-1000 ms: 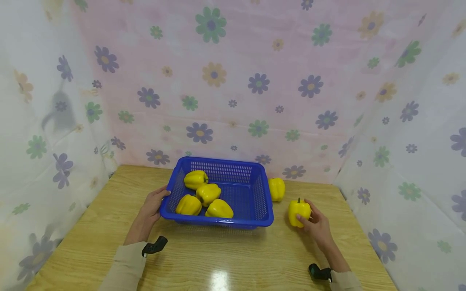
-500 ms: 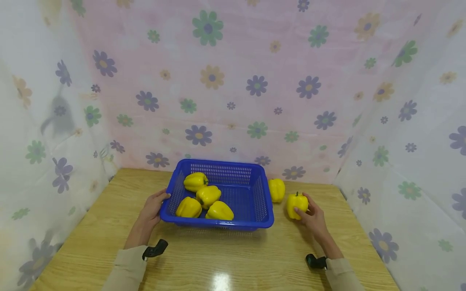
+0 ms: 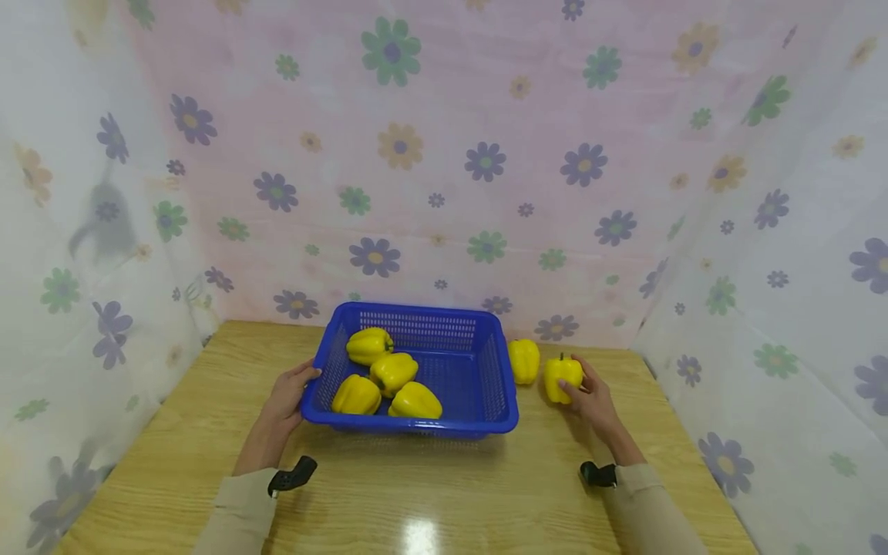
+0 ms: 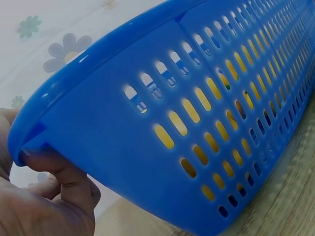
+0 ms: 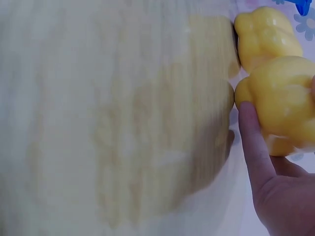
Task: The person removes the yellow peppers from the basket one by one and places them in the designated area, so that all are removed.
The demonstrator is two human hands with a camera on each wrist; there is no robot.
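Observation:
My left hand grips the left end of a blue plastic basket, fingers curled under its rim as the left wrist view shows. Several yellow bell peppers lie in the basket's left half, one of them a pepper at the front wall. To the right of the basket, my right hand holds an upright yellow bell pepper, its green stem on top, between thumb and fingers. Another yellow bell pepper stands between this one and the basket's right wall. In the right wrist view the held pepper overlaps it.
A wood-grain table carries everything. Behind it hangs a pink flowered curtain, close to the basket's far rim. Pale flowered sheets close in the left and right sides. A black wrist camera sits on the left sleeve.
The right hand has moved away from me and slightly left with its bell pepper, which is now beside the standing pepper. The left hand and the basket have stayed in place.

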